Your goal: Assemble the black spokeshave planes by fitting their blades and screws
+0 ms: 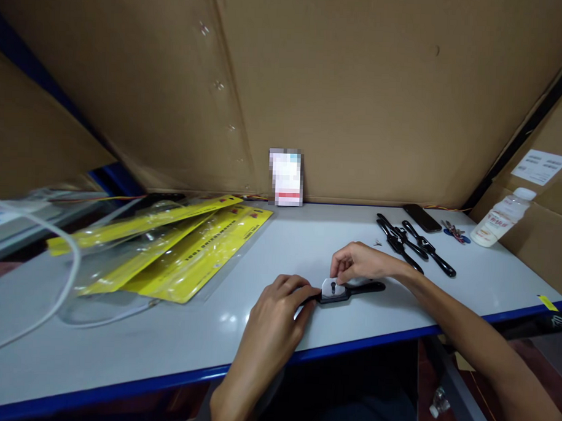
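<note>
A black spokeshave (368, 288) lies low over the front part of the table, its handles running left and right. My left hand (280, 309) is closed around its left handle, which is mostly hidden under the fingers. On the middle of the tool sits a silvery blade (327, 288) with a dark slot. My right hand (359, 262) is closed in a pinch at the blade's upper right edge; the fingertips partly cover that spot. The right handle sticks out free below my right wrist.
More black spokeshaves (438, 260) lie at the right, with small metal pieces (377, 243) beside them. Behind are a phone (422, 218), keys (454, 231) and a bottle (502, 219). Yellow packages (206, 254) and a white cable (73, 277) cover the left. A blurred card (287, 177) leans on the cardboard wall.
</note>
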`<move>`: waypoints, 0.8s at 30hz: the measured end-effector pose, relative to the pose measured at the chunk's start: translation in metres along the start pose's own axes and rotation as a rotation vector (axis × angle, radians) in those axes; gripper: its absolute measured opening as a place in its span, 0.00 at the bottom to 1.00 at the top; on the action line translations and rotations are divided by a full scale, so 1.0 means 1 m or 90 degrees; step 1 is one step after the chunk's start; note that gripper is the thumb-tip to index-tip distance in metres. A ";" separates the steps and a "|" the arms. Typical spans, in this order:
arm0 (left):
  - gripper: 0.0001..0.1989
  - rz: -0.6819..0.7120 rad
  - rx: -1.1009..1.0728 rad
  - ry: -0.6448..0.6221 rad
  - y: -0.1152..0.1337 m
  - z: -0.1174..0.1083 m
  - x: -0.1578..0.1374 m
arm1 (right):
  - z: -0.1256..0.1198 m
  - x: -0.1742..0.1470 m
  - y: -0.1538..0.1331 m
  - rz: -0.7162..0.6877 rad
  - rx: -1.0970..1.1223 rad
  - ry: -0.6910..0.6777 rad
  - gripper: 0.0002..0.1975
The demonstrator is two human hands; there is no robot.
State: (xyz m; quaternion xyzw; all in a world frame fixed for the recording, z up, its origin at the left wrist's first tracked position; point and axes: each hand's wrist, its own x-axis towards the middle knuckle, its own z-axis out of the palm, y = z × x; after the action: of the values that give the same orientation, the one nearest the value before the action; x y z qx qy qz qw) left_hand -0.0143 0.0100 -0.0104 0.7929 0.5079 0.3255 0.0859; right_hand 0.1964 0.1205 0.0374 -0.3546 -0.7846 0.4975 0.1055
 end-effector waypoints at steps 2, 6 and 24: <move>0.13 0.001 0.000 0.000 0.000 0.000 0.000 | 0.000 0.000 0.000 -0.002 0.001 -0.001 0.04; 0.14 -0.004 -0.001 -0.005 0.001 -0.001 0.000 | 0.000 -0.001 -0.001 0.000 0.002 0.001 0.05; 0.15 0.000 0.005 -0.013 0.004 -0.004 0.000 | -0.004 -0.002 0.000 -0.017 0.014 0.000 0.04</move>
State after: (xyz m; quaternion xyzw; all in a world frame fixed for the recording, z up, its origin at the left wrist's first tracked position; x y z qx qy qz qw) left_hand -0.0134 0.0069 -0.0059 0.7965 0.5085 0.3150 0.0880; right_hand 0.2002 0.1223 0.0397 -0.3428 -0.7837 0.5047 0.1165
